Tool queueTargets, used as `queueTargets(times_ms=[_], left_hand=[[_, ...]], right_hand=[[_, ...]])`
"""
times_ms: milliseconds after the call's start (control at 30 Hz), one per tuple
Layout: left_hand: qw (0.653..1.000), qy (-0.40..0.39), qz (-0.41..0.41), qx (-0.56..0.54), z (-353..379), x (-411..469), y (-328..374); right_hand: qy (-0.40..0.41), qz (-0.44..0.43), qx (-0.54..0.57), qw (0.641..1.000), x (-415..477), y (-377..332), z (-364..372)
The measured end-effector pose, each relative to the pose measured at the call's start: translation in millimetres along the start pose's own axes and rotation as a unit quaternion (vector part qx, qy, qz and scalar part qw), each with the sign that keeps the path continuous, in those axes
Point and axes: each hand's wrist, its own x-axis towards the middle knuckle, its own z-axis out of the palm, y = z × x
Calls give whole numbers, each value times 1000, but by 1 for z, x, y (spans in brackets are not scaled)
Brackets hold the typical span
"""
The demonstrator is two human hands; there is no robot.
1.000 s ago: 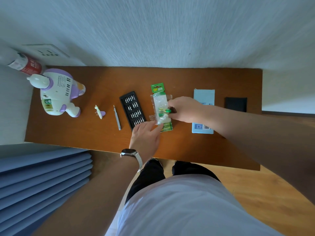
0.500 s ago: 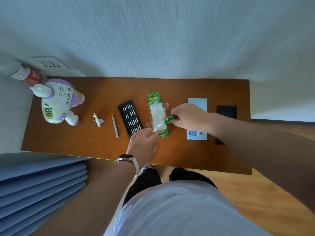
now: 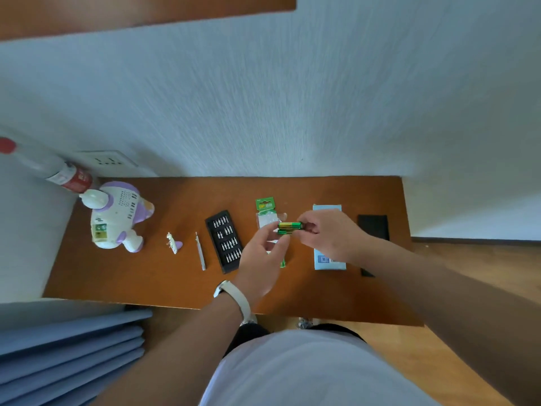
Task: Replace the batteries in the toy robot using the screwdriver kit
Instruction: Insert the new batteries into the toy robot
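Two green and gold batteries are lifted above the table, pinched at the right end by my right hand and at the left end by my left hand. Beneath them lies the opened battery pack with a green header card. The white and purple toy robot lies on its front at the table's left end. Its removed battery cover rests to the right of it. A slim silver screwdriver lies beside the black bit tray.
The brown table runs along a pale wall. A light blue box and a black lid sit right of my hands. A bottle with a red label leans at the far left corner. Blue curtain folds hang below left.
My right hand has pulled the batteries out of the pack and raised them. My left hand has left the pack's lower edge and come up to the batteries. The camera has tilted upward.
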Motion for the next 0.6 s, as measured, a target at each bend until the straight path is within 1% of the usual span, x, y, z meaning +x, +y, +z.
queueTargets(times_ms=[100, 200, 333, 400, 500, 600], left_hand=[[999, 26, 30, -33, -6, -1, 16], [996, 49, 27, -70, -14, -4, 25], [994, 70, 23, -84, -33, -11, 28], [993, 78, 16, -91, -45, -13, 27], [991, 82, 29, -100, -65, -16, 23], [991, 77, 26, -107, -87, -17, 16]], right_hand=[[8, -14, 26, 1000, -2, -16, -7], [13, -35, 33, 999, -2, -29, -8], [22, -61, 52, 997, 3, -47, -3], [27, -61, 73, 995, 6, -57, 2], [30, -54, 107, 992, 10, -75, 13], [37, -41, 105, 993, 18, -95, 26]])
